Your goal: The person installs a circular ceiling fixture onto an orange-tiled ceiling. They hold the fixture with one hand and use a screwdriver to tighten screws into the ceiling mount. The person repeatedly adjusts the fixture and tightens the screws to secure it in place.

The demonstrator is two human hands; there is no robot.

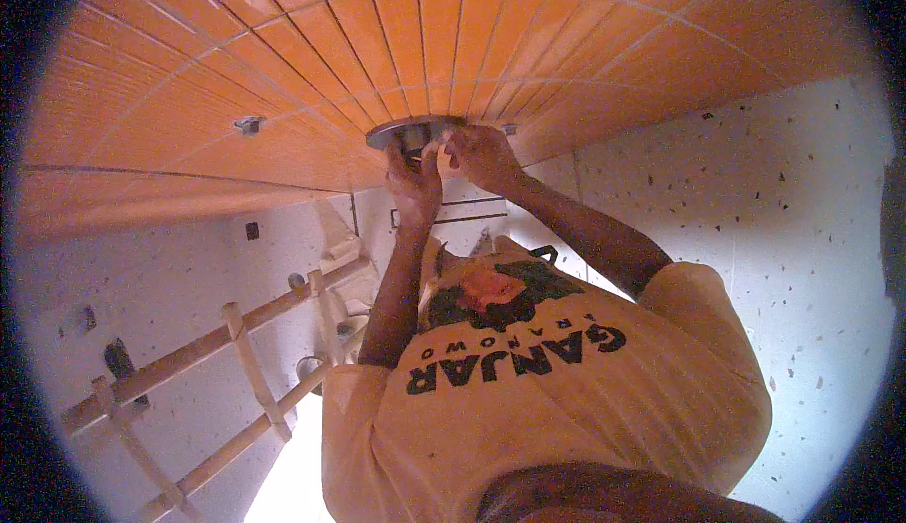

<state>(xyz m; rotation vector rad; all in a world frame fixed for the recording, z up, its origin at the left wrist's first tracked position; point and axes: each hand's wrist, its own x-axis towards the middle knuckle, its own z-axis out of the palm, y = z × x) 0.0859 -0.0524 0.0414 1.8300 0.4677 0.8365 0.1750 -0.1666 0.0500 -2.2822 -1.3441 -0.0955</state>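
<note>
A round, dark grey metal plate (392,133) sits against the orange tiled wall (415,42), its underside towards me. My left hand (413,188) reaches up from below, thumb and fingers closed on the plate's lower part. At the plate's right end is my right hand (483,158), its fingers bent together in a pinch. Something small and pale shows near those fingertips, too blurred to name. The plate's back and its contact with the wall are hidden.
Small metal fittings stick out of the wall, one left (249,126) and one just right (511,129) of my hands. At lower left, a wooden ladder (255,320) slants over the debris-speckled pale floor (802,230). A dark-outlined strip (453,213) lies below my hands.
</note>
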